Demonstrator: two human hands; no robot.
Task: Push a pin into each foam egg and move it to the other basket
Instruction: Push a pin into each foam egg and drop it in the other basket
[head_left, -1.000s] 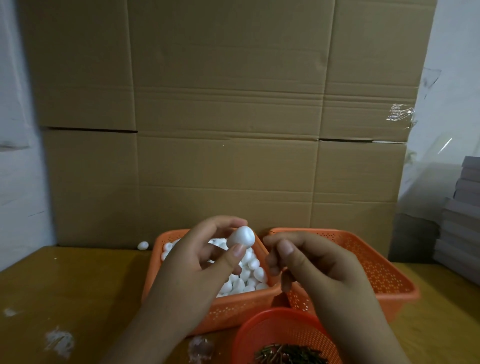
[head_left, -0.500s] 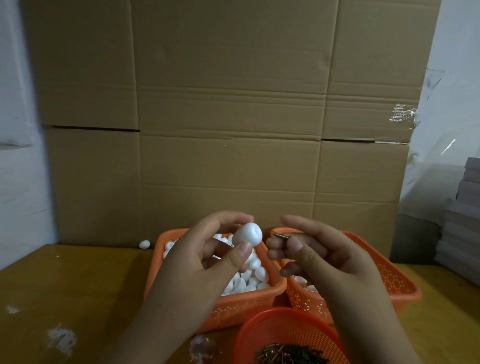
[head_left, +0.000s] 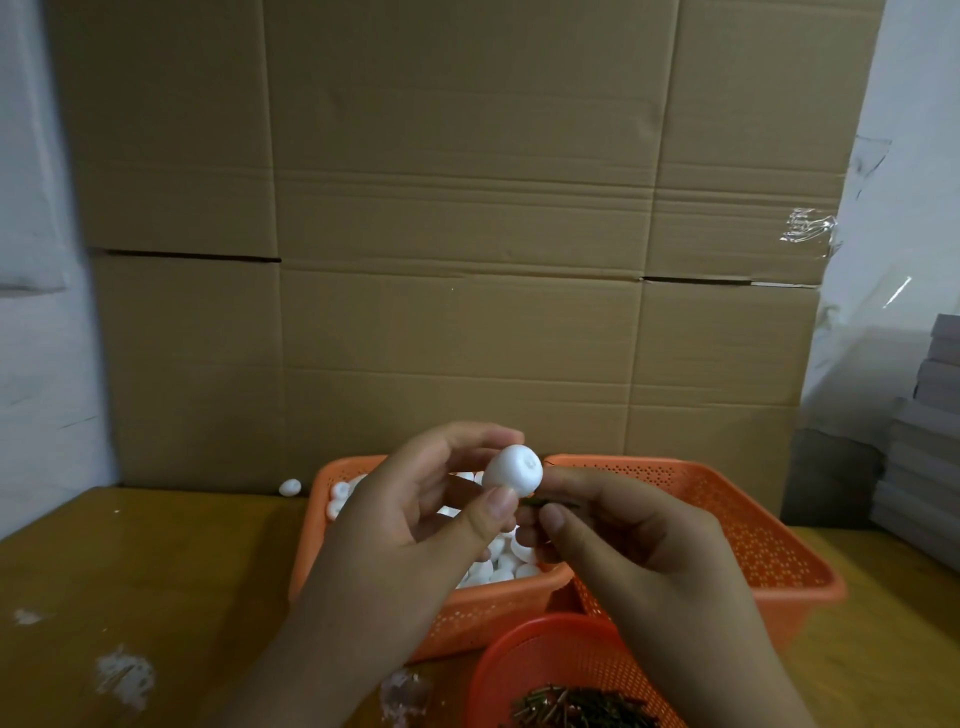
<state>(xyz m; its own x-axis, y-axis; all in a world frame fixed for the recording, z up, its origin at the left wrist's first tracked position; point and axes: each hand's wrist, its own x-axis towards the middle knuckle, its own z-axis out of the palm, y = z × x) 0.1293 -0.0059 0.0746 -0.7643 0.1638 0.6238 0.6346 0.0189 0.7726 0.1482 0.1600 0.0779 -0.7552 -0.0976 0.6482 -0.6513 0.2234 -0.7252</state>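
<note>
My left hand (head_left: 415, 525) pinches a foam egg (head_left: 513, 470) between thumb and fingers, raised above the left basket (head_left: 467, 613) of eggs. My right hand (head_left: 623, 540) grasps a thin pin (head_left: 550, 502) just below the egg, its tip near the foam. I judge the egg to be very light and soft enough to dent, so I'd hold its sides gently. The pin looks stiff and small; best pinched near its rear end.

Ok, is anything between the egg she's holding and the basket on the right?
Nothing visible blocks it. The left hand holds the foam egg up beside the right basket; only the right hand, pinching a pin, lies partly across that path.
</note>
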